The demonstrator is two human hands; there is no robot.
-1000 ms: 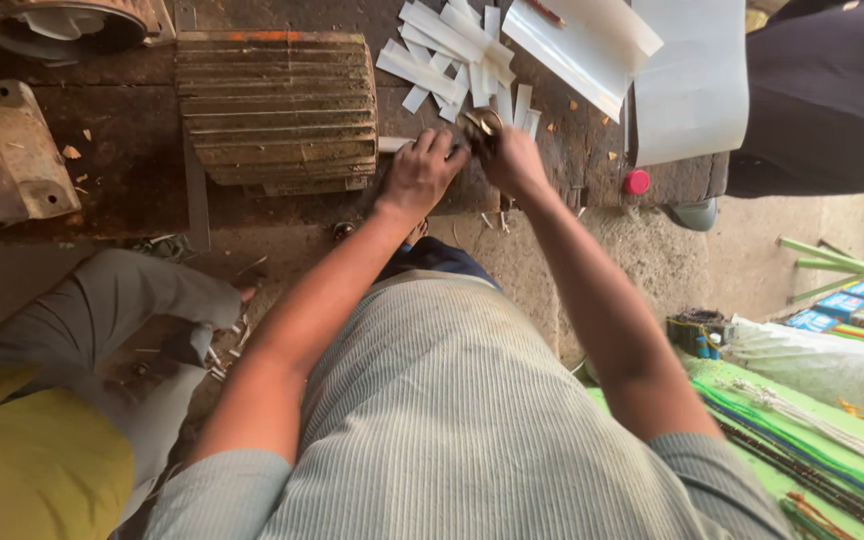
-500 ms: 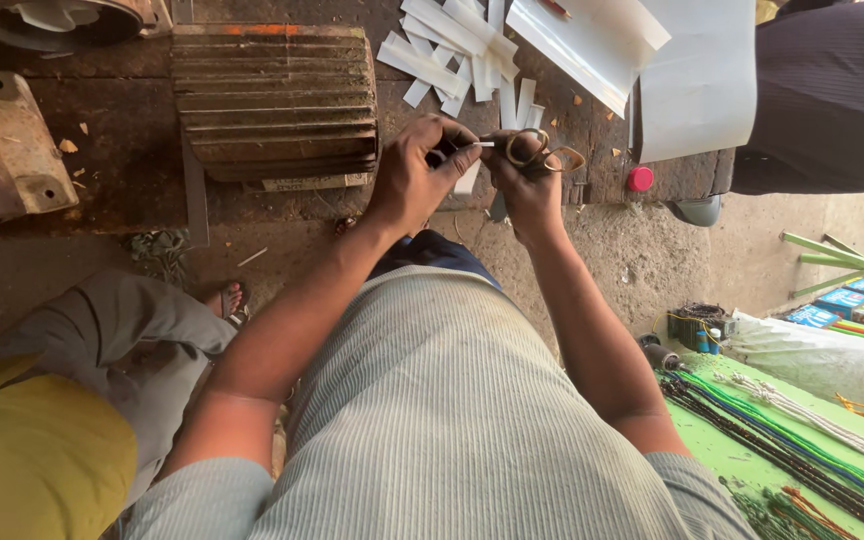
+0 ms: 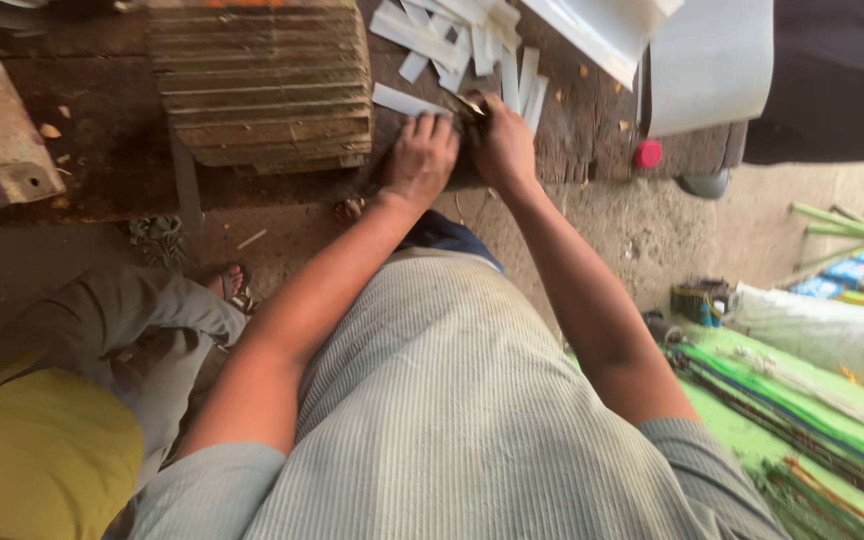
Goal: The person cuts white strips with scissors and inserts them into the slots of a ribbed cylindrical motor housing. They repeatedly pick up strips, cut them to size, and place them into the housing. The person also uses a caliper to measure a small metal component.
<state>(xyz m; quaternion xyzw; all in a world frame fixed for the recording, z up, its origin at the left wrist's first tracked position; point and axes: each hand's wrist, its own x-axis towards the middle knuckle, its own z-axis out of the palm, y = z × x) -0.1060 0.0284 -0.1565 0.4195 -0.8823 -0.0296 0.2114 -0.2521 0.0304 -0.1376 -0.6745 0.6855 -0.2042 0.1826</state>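
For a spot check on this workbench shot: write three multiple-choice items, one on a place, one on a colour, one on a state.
1. The white strips lie:
A. on the ground
B. on the bench top beyond the hands
C. in a basket

2. The small round cap at the bench edge is:
A. red
B. blue
C. black

3. The left hand is:
A. raised in the air
B. hanging at the side
C. resting on the bench

Key: B, strips spread on the bench; A, the cap is red; C, its fingers lie on wood beside the right hand.

Dark wooden workbench (image 3: 102,170), ribbed metal block (image 3: 262,80), white strips (image 3: 452,35), white sheet (image 3: 707,60)
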